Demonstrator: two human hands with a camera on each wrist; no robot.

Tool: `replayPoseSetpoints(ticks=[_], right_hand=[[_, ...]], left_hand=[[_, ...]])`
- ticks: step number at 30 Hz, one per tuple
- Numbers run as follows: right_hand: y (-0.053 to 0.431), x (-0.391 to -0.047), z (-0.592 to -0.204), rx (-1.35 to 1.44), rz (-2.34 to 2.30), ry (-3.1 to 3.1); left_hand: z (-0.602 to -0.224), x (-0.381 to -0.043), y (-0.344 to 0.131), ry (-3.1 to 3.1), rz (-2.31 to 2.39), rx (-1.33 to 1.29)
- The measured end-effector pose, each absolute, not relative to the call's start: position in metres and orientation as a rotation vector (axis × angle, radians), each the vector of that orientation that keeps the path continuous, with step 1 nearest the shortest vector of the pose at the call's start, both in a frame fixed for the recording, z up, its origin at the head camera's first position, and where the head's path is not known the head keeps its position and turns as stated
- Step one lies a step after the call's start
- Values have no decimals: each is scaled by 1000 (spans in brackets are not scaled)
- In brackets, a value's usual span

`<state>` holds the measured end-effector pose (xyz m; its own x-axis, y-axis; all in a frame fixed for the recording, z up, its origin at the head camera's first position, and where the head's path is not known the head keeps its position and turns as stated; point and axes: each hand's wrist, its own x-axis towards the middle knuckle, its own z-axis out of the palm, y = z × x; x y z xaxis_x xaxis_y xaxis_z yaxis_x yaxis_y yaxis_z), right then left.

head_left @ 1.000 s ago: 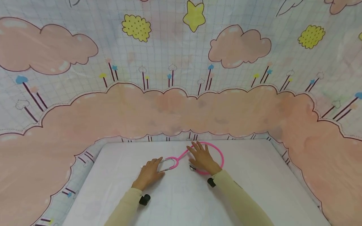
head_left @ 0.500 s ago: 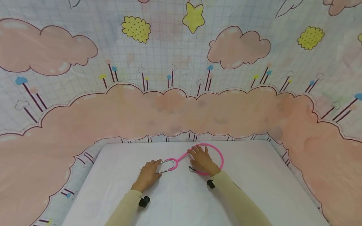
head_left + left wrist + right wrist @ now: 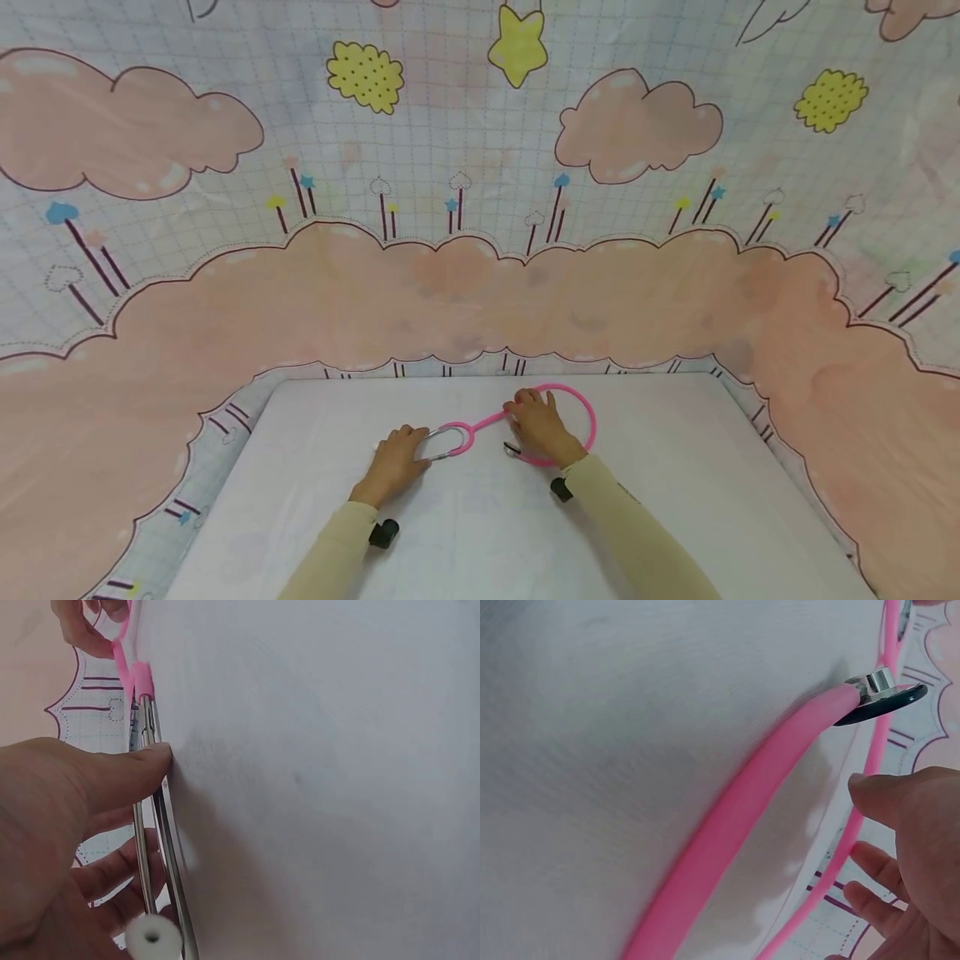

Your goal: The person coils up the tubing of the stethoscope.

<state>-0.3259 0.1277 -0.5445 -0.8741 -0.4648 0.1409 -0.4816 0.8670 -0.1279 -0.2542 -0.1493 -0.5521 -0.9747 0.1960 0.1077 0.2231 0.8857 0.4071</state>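
Note:
A stethoscope with pink tubing (image 3: 594, 417) lies on the white table, its tube looping round at the right. My left hand (image 3: 393, 467) holds the metal ear tubes (image 3: 142, 859) at the left end, thumb across them and fingers on the far side. A white eartip (image 3: 154, 937) shows below that hand in the left wrist view. My right hand (image 3: 542, 427) pinches the pink tube inside the loop's left part, thumb on one side and fingertips on the other. Close by that hand is the silver chestpiece with a dark rim (image 3: 881, 703).
The white tabletop (image 3: 465, 533) spreads around both hands. Behind it hangs a cloth backdrop (image 3: 480, 292) printed with clouds and stars, reaching down past the table's sides. A small black device (image 3: 384, 533) sits at the left wrist, another (image 3: 561, 489) at the right.
The right hand's fingers have curled in from a spread pose onto the pink tube, and the tube beside them has shifted slightly toward the front. The left hand stays nearly still on the ear tubes.

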Motion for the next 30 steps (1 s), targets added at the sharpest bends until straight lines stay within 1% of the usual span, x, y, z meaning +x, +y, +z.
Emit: replayPoseSetpoints(ticks=[8,18,30], right_hand=[[127,-325,-543,772,275,-2859],[131,-322,-541,867,276,-2717],[127,-319,-541,821,292,-2738]], left_hand=[[-556,-254,-153,-3010,-778,-323],[-559,-256,-155,-3020,-763,-337],[-560,-253,-158,-3080,-719,-335]])
